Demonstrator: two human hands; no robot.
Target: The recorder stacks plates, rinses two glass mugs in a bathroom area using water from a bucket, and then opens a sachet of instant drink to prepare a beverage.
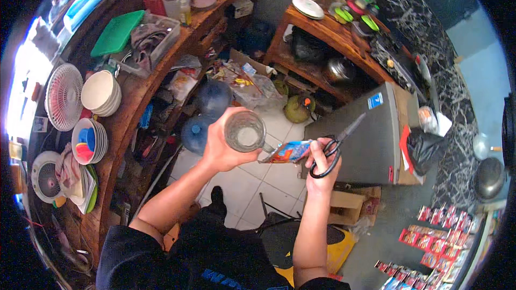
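Note:
My left hand grips a clear glass mug in front of me. Its mouth faces up toward the camera, its handle points to the right, and something pale shows at the bottom. In my right hand are black-handled scissors, their blades pointing up and to the right. The same hand holds a blue and orange foil sachet by its right end. The sachet's left end lies beside the mug's handle; whether they touch, I cannot tell.
On the wooden counter at left stand stacked bowls, a white plastic basket and a green lid. Blue water jugs and a green gas cylinder are on the tiled floor. A grey refrigerator stands at right, near hanging sachets.

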